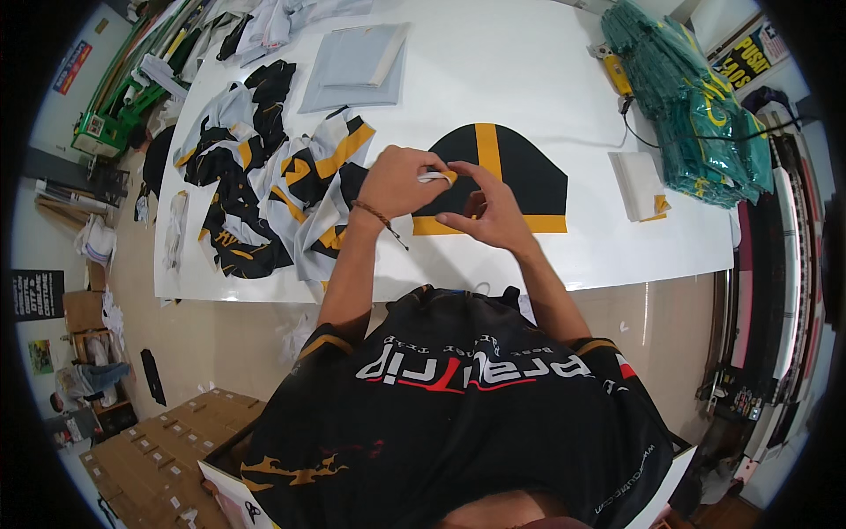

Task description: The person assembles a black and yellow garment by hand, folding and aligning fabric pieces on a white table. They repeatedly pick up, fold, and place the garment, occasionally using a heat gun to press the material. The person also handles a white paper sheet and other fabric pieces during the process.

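Note:
My left hand (398, 183) is closed in a pinch on a small folded white and yellow strip of fabric (435, 176). My right hand (495, 212) has thumb and fingers spread apart, its index fingertip close to the strip's yellow end; whether it touches cannot be made out. Beneath both hands a black dome-shaped fabric panel (533, 181) with a yellow upright stripe and a yellow bottom band lies flat on the white table (617, 256). Just left of my left hand lies a loose heap of black, grey and yellow fabric pieces (304, 189).
Behind the heap lies a folded grey-blue sheet (344, 75). At the right are a stack of green plastic-wrapped packages (679, 106), a yellow corded tool (615, 72) and a small white fabric stack (636, 181). Cardboard boxes (163, 450) stand at lower left; people are at the left.

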Motion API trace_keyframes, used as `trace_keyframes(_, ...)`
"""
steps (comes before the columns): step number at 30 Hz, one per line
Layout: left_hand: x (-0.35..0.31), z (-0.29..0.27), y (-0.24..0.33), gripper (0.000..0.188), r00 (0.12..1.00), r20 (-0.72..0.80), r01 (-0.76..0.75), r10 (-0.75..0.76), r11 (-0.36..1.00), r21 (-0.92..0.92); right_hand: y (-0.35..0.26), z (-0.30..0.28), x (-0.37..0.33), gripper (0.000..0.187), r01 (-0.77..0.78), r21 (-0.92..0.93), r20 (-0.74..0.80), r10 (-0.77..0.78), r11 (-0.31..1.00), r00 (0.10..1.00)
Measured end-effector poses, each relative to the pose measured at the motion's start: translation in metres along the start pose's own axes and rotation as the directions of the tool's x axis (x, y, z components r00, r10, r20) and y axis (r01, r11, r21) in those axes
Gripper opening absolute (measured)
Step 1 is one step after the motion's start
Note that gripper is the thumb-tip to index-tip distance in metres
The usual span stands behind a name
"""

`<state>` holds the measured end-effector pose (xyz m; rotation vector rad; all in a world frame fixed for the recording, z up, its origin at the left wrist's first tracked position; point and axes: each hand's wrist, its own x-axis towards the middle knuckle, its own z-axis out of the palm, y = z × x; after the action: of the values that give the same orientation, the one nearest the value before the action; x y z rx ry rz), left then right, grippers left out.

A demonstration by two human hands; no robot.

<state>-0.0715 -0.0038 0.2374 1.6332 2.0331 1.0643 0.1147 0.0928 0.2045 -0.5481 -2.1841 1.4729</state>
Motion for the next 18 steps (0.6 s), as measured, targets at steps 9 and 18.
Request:
trace_keyframes(9,0.003,-0.002,-0.042,0.034,0.949,0.312,0.021,-0.049,0.995,0.095,0.036,-0.026,0.006,0.031,0.137,-0.509,-0.177,-0.259,0.85,0.95)
trace_keyframes(18,0.052,-0.009,-0.105,0.024,0.987,-0.157,-0.003,0.03,0.985,0.17,0.044,-0.128,0.058,0.03,-0.058,-0.738,-0.48,-0.463,0.672,0.745)
